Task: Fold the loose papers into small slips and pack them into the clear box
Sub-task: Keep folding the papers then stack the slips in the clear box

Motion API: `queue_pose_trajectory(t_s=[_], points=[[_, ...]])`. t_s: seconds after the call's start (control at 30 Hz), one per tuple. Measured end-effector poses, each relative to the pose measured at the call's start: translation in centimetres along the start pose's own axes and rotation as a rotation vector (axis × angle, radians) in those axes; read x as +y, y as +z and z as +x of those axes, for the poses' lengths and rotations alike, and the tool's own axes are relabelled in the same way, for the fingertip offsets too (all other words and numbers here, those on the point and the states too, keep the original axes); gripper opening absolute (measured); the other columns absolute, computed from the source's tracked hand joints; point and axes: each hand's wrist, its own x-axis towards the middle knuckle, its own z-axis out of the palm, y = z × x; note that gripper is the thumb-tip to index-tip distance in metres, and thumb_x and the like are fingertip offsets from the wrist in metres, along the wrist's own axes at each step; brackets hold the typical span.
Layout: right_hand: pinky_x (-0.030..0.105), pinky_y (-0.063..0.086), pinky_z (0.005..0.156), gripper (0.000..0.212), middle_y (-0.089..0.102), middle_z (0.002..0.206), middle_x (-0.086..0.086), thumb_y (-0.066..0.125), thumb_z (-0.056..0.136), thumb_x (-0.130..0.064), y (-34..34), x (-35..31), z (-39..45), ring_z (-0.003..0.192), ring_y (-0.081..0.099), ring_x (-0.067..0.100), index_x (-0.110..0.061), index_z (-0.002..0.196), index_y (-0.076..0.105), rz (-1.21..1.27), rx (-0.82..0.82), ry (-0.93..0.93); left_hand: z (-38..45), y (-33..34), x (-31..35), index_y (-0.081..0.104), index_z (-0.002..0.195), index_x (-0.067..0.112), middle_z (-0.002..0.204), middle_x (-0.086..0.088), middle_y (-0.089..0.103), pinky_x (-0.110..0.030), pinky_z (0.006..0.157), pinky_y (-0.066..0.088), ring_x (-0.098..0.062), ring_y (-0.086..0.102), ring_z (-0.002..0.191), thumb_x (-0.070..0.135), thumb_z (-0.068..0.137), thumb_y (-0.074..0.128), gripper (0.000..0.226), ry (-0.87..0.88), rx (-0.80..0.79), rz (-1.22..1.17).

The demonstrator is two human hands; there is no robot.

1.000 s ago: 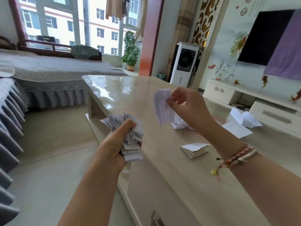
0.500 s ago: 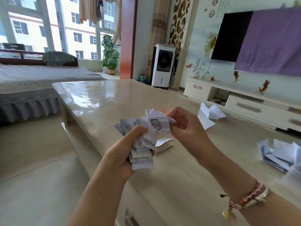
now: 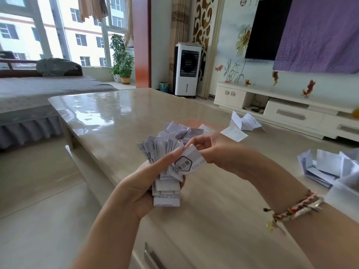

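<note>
The left hand (image 3: 143,189) is wrapped around a thick wad of folded slips (image 3: 165,171), thumb pressed across the top, the bundle fanned out above the fist and held over the near part of the glossy tabletop (image 3: 101,117). The right hand (image 3: 215,152) comes in from the right, its fingers (image 3: 194,141) curled and pinching one printed slip (image 3: 189,162) with a hexagon mark, laid right against the front of the wad. A beaded bracelet (image 3: 297,208) sits on the right wrist. Behind the hands, a few more slips (image 3: 184,130) lie on the tabletop. Far right, a heap of folded papers (image 3: 328,169) rests on the tabletop, and at the very edge something pale and translucent (image 3: 345,193) shows, too blurred to say what it is. Farther back, loose papers (image 3: 242,123) lie unfolded near the far right edge.
</note>
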Motion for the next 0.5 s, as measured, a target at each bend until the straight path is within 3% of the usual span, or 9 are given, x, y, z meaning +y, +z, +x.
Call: queue_pose_trajectory(t_s=[0.07,0.13,0.2,0.27,0.37,0.5], points=[[0.034,0.035,0.072,0.024,0.066,0.082,0.006,0.07,0.062,-0.023,0.0,-0.1,0.1,0.085,0.054,0.021,-0.016,0.083,0.062,-0.014,-0.004,0.056,-0.4,0.0,0.2,0.07,0.113,0.011,0.114,-0.023,0.066,-0.03,0.068,0.051,-0.033,0.06,0.093,0.024,0.064,0.083,0.052,0.008,0.03,0.107],[0.023,0.036,0.064,0.016,0.065,0.079,0.005,0.074,0.07,-0.013,0.0,0.1,0.2,0.075,0.055,0.013,-0.016,0.078,0.06,-0.02,-0.037,0.068,-0.7,0.1,0.3,0.071,0.106,0.008,0.096,-0.02,0.068,-0.028,0.057,0.052,-0.021,0.061,0.069,0.018,0.064,0.079,0.044,0.025,0.087,0.191],[0.011,0.036,0.051,0.019,0.063,0.074,0.005,0.068,0.082,0.0,0.2,0.1,0.1,0.059,0.053,0.004,-0.014,0.075,0.057,-0.015,-0.046,0.057,-0.9,0.3,0.2,0.07,0.105,0.008,0.096,-0.021,0.069,-0.028,0.056,0.053,-0.02,0.06,0.064,0.014,0.065,0.078,0.04,0.042,0.131,0.203],[0.007,0.036,0.047,0.017,0.065,0.075,0.006,0.067,0.082,0.001,0.2,-0.2,0.0,0.056,0.054,0.002,-0.013,0.078,0.058,-0.022,-0.033,0.046,-1.0,0.4,0.1,0.071,0.101,0.009,0.096,-0.019,0.072,-0.027,0.056,0.053,-0.018,0.065,0.064,0.011,0.075,0.074,0.026,0.051,0.154,0.143],[0.012,0.044,0.061,0.013,0.07,0.083,0.002,0.071,0.083,-0.01,-0.2,0.2,0.1,0.07,0.059,0.005,-0.016,0.09,0.062,-0.099,0.046,0.026,-1.0,0.1,0.2,0.069,0.105,0.006,0.082,-0.012,0.071,-0.025,0.051,0.053,-0.019,0.064,0.059,0.014,0.083,0.063,0.024,0.042,0.226,0.062],[0.014,0.044,0.085,0.04,0.059,0.109,-0.018,0.077,0.079,-0.036,0.4,2.7,0.6,0.1,0.054,0.003,-0.029,0.114,0.058,-0.53,0.212,-0.099,-0.5,-1.3,0.4,0.062,0.121,-0.003,0.088,-0.017,0.057,-0.024,0.053,0.049,-0.022,0.054,0.061,0.017,0.083,0.064,0.043,0.039,0.315,-0.012]])
